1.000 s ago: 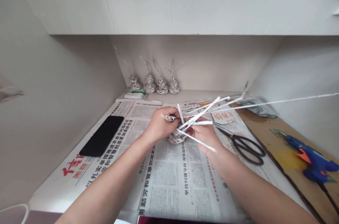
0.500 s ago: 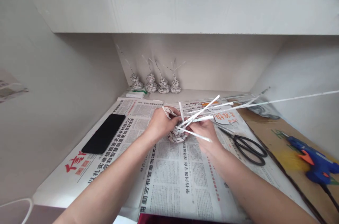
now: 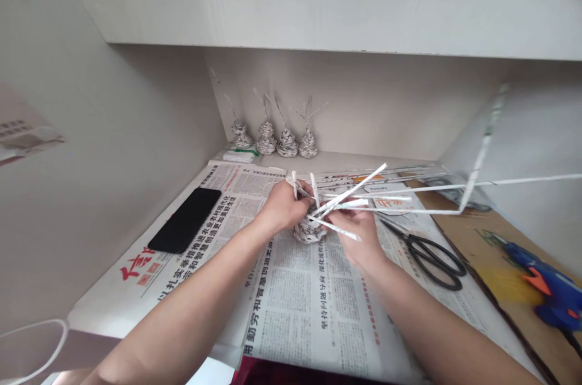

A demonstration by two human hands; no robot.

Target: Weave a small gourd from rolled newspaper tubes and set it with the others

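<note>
over the newspaper [image 3: 291, 306]: a small woven paper piece [image 3: 309, 232] sits between the two hands, rounded at its base; whether it rests on the print or is held just clear, i cannot tell.
left hand [image 3: 291, 206]: at the piece's upper left side, thumb and fingers clamped on it, near a short upright strip.
right hand [image 3: 361, 233]: at the piece's right side, fingers drawn close together; strips cover the tips, so i cannot tell what they grip.
paper strips [image 3: 359, 185]: white, fanning up and to the right from the piece, several crossing; one long strip runs to the right edge, another bends sharply upward.
back wall: four finished-looking woven pieces [image 3: 287, 143] stand in a row, thin ends sticking up, a green-edged packet [image 3: 239, 156] beside the leftmost.
left of the hands: a black phone [image 3: 186, 221] lies flat.
right of the hands: black-handled scissors [image 3: 410, 241], then a blue glue gun [image 3: 552, 282] on cardboard [image 3: 468, 221].
</note>
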